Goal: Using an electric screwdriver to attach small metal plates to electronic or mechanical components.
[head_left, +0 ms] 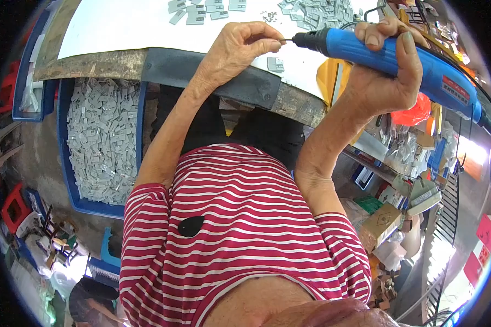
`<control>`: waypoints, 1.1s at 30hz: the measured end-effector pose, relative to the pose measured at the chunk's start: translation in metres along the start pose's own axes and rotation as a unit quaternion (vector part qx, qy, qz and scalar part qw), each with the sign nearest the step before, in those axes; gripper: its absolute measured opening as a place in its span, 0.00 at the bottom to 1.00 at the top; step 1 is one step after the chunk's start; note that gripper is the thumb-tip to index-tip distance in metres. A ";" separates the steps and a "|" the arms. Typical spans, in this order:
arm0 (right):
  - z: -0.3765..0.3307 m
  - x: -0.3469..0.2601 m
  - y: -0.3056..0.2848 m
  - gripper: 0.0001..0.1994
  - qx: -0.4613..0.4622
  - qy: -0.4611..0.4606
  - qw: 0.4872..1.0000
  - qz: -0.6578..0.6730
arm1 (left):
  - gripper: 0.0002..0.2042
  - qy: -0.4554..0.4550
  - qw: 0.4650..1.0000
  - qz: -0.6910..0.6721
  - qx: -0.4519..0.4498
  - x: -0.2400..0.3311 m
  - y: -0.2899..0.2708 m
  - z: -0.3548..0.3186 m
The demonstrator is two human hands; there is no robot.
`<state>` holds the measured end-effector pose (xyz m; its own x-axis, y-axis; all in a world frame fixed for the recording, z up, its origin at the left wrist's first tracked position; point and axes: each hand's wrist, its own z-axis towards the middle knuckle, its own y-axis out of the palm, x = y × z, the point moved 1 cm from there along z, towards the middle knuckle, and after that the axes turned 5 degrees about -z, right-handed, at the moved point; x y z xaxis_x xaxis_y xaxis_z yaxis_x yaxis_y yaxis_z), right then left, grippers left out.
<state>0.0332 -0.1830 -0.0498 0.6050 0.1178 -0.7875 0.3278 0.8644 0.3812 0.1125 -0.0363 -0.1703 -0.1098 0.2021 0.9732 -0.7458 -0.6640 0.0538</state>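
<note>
My right hand is wrapped round a blue electric screwdriver, which lies almost level and points left. Its thin bit reaches the fingertips of my left hand, which are pinched together at the bit's end. Whatever sits between those fingertips is hidden. Just below the bit, a single grey plastic part lies on the white worktop. Beyond my hands are a scatter of tiny screws, a spread of flat grey parts and a larger grey heap.
Left of my legs stands a blue bin full of grey parts. The table's worn wooden edge runs in front of me. A dark cable trails along the screwdriver. Cardboard boxes and a red bag lie to the right.
</note>
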 end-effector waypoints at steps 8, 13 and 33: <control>0.000 0.001 -0.001 0.09 -0.010 -0.007 1.000 -0.021 | 0.11 0.011 1.000 0.007 0.022 -0.002 0.001 -0.001; 0.000 0.001 -0.001 0.09 -0.019 -0.005 1.000 -0.016 | 0.10 0.011 1.000 0.006 0.020 -0.002 0.001 -0.001; -0.006 0.007 0.004 0.10 -0.009 0.002 1.000 -0.004 | 0.07 0.040 0.997 0.059 0.029 0.002 0.001 -0.003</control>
<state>0.0349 -0.1755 -0.0567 0.5987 0.1125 -0.7930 0.3205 0.8737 0.3659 0.1100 -0.0345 -0.1689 -0.2491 0.1756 0.9524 -0.6858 -0.7264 -0.0454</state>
